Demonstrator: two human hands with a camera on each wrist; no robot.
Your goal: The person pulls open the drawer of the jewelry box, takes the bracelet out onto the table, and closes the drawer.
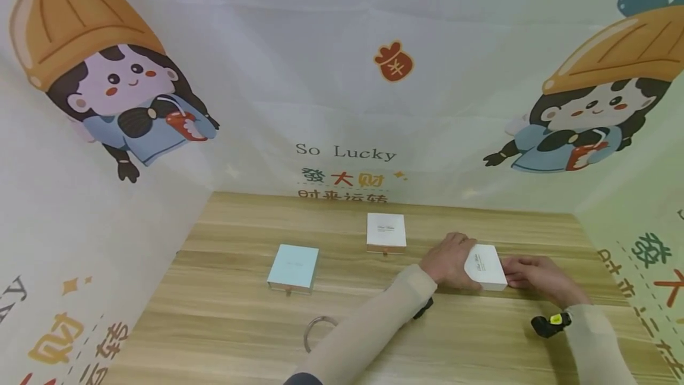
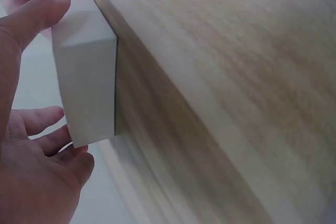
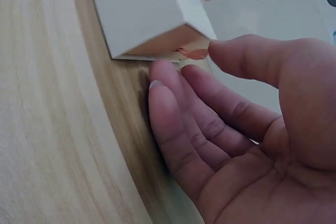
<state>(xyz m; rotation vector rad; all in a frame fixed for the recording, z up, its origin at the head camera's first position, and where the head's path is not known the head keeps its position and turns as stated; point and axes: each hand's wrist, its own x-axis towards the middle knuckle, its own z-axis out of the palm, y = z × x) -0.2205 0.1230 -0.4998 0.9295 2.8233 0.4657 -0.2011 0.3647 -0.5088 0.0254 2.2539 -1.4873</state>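
white box (image 1: 485, 267) near table (image 1: 214, 325) edge, both hands (either side) gripping

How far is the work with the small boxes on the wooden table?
Done: nothing visible; the light blue box and the middle white box lie closed and untouched. In hand: the left hand grips the right white box, and the right hand pinches a small tab at its end. Left: opening it, perhaps; the bangle lies loose.
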